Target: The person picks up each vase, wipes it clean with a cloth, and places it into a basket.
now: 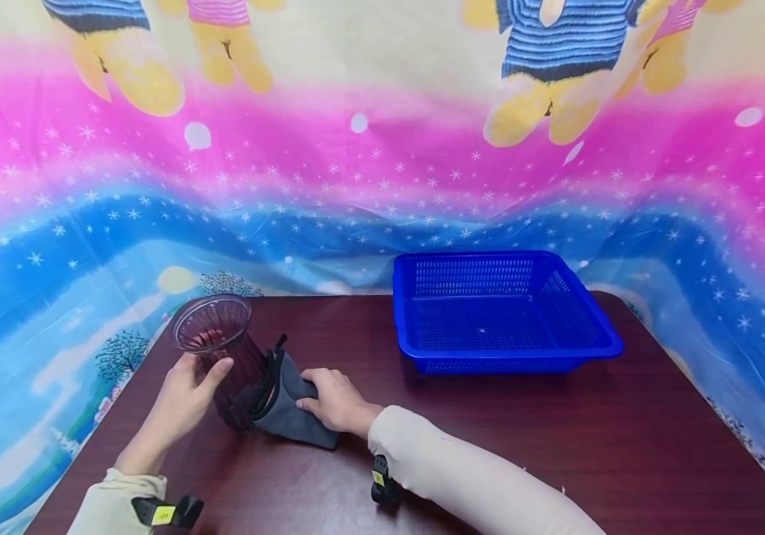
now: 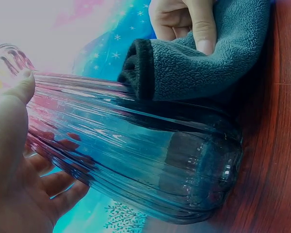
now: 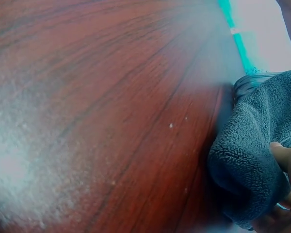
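A ribbed, clear purple-tinted glass vase (image 1: 238,371) with a flared rim leans a little on the left of the table. My left hand (image 1: 184,394) grips it below the rim, thumb on the near side and fingers round the far side. A grey fleecy cloth with a dark edge (image 1: 295,412) is bunched in my right hand (image 1: 338,401) and pressed against the vase's lower right side. In the left wrist view the cloth (image 2: 199,68) touches the ribbed glass (image 2: 121,141). The right wrist view shows my right thumb on the cloth (image 3: 257,145), with the vase mostly hidden behind it.
A blue plastic basket (image 1: 502,355) with perforated walls stands at the back right of the dark red-brown wooden table (image 1: 523,453). Behind the table hangs a printed cloth backdrop (image 1: 355,178) that reaches round both sides.
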